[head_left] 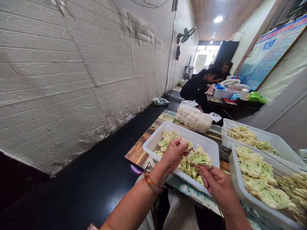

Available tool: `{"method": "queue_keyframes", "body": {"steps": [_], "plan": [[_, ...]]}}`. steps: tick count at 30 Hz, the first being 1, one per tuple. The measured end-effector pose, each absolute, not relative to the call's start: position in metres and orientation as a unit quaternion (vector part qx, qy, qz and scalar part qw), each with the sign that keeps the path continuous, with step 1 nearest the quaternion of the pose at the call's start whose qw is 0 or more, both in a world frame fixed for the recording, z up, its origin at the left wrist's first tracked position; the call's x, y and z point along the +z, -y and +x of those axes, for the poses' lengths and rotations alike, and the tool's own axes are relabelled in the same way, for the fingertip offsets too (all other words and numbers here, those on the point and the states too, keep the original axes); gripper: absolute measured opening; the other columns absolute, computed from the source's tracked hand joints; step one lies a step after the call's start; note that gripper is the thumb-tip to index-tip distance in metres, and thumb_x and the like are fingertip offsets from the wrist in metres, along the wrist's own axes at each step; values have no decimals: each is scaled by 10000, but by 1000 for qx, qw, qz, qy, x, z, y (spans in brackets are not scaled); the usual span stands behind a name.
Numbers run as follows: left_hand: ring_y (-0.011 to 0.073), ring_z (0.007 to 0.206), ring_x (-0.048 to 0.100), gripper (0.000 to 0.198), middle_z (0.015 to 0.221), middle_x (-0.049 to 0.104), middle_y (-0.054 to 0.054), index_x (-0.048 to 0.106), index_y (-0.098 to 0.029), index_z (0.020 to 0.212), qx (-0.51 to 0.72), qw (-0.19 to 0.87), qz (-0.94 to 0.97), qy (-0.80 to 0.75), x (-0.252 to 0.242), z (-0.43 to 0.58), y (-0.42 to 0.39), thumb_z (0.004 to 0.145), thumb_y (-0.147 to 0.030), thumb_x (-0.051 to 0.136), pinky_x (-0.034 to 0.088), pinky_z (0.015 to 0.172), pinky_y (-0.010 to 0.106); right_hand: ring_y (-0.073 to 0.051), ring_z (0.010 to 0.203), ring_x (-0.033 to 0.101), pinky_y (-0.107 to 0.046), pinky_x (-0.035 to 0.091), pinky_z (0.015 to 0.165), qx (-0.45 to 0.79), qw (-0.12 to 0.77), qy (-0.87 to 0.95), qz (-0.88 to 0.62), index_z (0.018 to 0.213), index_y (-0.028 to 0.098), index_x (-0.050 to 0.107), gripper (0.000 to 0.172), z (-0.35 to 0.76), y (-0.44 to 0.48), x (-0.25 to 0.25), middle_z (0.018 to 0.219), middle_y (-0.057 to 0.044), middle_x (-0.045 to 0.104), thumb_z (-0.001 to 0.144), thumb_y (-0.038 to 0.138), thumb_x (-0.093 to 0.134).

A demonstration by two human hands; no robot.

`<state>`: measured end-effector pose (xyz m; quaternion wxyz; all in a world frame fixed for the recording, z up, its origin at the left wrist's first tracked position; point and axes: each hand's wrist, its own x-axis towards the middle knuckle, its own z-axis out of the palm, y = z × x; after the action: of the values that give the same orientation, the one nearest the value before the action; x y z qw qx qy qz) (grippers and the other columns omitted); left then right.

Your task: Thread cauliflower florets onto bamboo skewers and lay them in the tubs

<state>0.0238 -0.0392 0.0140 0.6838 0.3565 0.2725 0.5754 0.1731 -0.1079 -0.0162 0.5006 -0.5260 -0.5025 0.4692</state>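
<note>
My left hand (174,155) pinches a small cauliflower floret (186,145) between thumb and fingers. Close beside it, my right hand (214,180) grips a thin skewer, mostly hidden, with pale green-white cauliflower pieces (200,157) at its upper end. A short length of stick shows near the floret; whether it has entered the floret I cannot tell. Both hands are over a white plastic tub (149,149), where loose cauliflower florets (168,138) lie at the far left and below my hands.
Two more white tubs (236,183) (283,140) at the right hold skewered cauliflower (259,169). A clear bag of pale contents (193,118) sits behind on the wooden-patterned table (137,156). Farther back, people in dark clothes (195,88) bend beside another cluttered table. A brick-patterned wall (72,80) runs along the left.
</note>
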Motion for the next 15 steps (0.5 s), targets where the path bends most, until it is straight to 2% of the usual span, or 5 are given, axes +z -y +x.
{"method": "queue_keyframes", "body": {"steps": [6, 15], "plan": [[66, 568, 471, 321, 618, 492, -32, 526, -146, 610, 566, 691, 354, -278, 12, 22, 39, 601, -358, 767, 385, 596, 221, -72, 370, 350, -209, 250, 370, 473, 479, 519, -526, 827, 128, 711, 413, 176, 108, -14, 438, 49, 440, 743, 530, 666], [66, 547, 469, 274, 584, 473, -35, 516, -144, 600, 554, 712, 336, -270, 9, 22, 38, 604, -290, 747, 364, 558, 208, -59, 360, 317, -205, 212, 365, 463, 501, 500, -533, 779, 137, 702, 408, 170, 110, -12, 422, 60, 412, 734, 540, 661]]}}
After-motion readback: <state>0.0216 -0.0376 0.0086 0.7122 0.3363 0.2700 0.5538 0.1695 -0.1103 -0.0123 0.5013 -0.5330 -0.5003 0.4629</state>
